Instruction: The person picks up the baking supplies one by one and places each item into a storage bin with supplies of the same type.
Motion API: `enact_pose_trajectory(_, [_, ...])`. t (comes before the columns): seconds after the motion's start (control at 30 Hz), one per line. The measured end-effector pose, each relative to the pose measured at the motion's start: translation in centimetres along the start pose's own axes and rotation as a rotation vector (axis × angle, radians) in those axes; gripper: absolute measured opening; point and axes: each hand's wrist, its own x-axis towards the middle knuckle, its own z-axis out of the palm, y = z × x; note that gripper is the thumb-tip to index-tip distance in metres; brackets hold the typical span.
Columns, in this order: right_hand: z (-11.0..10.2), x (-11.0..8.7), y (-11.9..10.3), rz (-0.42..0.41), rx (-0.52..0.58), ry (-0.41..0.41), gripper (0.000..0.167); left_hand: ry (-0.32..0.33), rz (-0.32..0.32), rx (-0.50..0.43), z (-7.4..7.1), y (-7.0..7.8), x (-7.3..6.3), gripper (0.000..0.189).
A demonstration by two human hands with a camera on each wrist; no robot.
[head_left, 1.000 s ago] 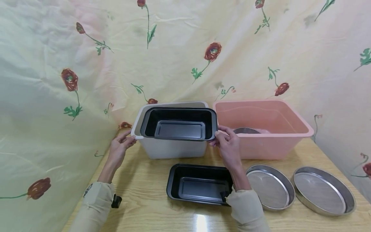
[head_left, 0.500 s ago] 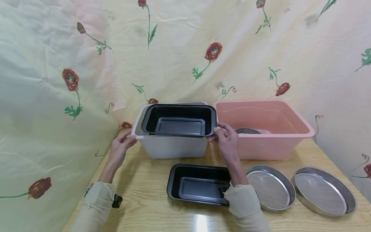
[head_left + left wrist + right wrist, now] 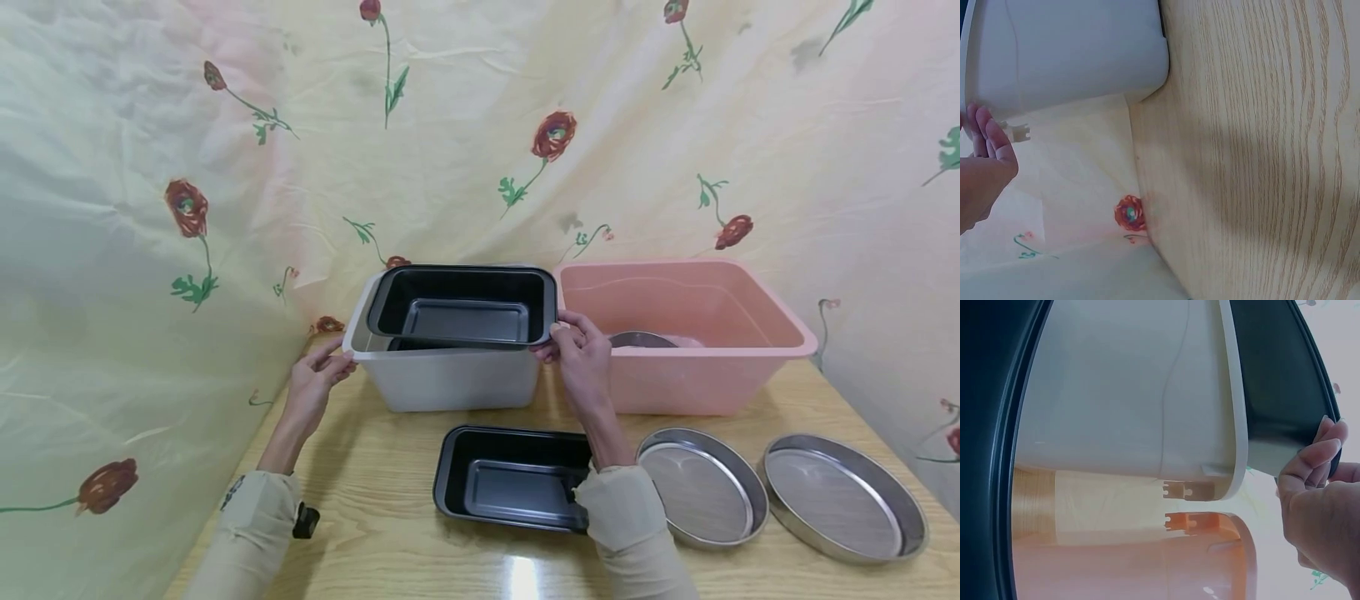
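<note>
A black loaf pan (image 3: pixel 465 317) is raised above the white plastic bin (image 3: pixel 450 383). My right hand (image 3: pixel 585 358) pinches its right end, thumb on the rim; the right wrist view shows fingers under the pan's edge (image 3: pixel 1329 387). My left hand (image 3: pixel 311 383) grips the front left corner of the bin's rim, its fingers bent there in the left wrist view. Under the raised pan, a dark thing (image 3: pixel 420 343) shows inside the bin, mostly hidden. A second black loaf pan (image 3: pixel 517 479) lies on the table, its right end behind my right forearm.
Right of the white bin stands a pink bin (image 3: pixel 675 379) with a round metal rim (image 3: pixel 641 339) inside. Two round metal sieves, a nearer one (image 3: pixel 701 492) and another (image 3: pixel 840 500), lie at the right of the wooden table (image 3: pixel 375 533). Flowered cloth hangs behind and at the sides.
The held loaf pan has risen and shifted slightly away from me over the white bin, with my right hand following. The dark thing inside the bin came into view. My left hand stayed at the rim.
</note>
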Motion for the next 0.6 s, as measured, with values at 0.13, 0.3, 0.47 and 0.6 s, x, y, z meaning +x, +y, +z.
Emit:
enact_pose_trajectory(0.13, [0.29,0.27,0.11,-0.007,0.001,0.01,0.025,-0.005,0.004,-0.005,-0.03,-0.09,-0.01,0.047])
enact_pose_trajectory(0.3, [0.64,0.36,0.18,-0.012,-0.001,0.023,0.025,-0.006,0.005,-0.013,-0.01,-0.23,0.01,0.047])
enact_pose_trajectory(0.47, [0.83,0.41,0.23,-0.014,-0.032,0.032,0.026,-0.002,0.004,-0.009,-0.05,-0.31,0.05,0.047])
enact_pose_trajectory(0.6, [0.94,0.59,0.27,-0.012,-0.046,0.022,0.027,0.001,0.003,0.003,-0.07,-0.28,0.12,0.047])
